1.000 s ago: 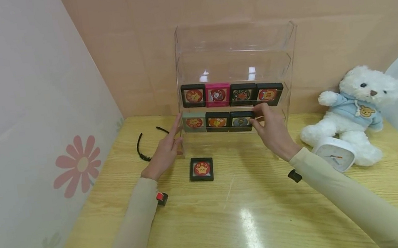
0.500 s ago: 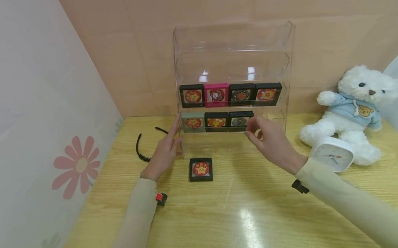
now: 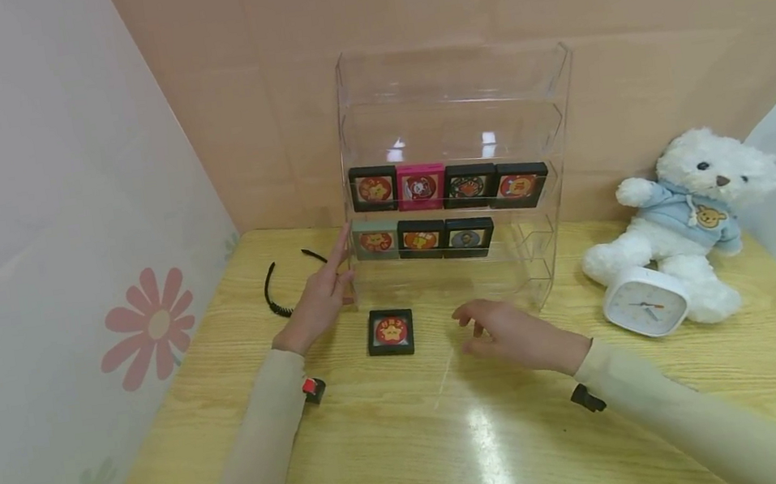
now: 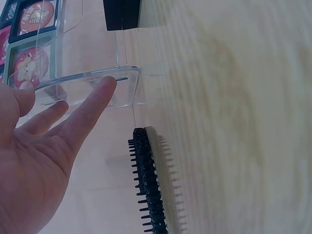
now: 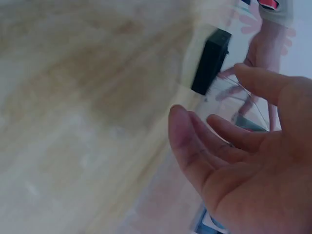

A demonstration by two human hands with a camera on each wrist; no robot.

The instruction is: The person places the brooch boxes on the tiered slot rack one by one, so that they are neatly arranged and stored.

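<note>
A clear acrylic rack (image 3: 454,127) with several tiers stands against the wall. Its middle tier bears black cases and a pink case (image 3: 421,186); on the tier below sit a pale green case (image 3: 376,241) and two black ones, the right one (image 3: 468,237) with a blue-toned picture. My left hand (image 3: 314,305) touches the rack's left side with fingers extended, which the left wrist view also shows. On the table before the rack lies a black square case (image 3: 390,332) with a red star picture. To its right my right hand (image 3: 518,334) hovers, fingers loosely bent, holding nothing.
A black toothed headband (image 3: 275,293) lies left of the rack, behind my left hand. At the right sit a white teddy bear (image 3: 694,218) in a blue hoodie and a white clock (image 3: 646,302). A flowered wall (image 3: 130,186) borders the table's left side.
My right hand has let go of the black case on the lower tier and come down and forward toward the case on the table. The left hand stays at the rack's side.
</note>
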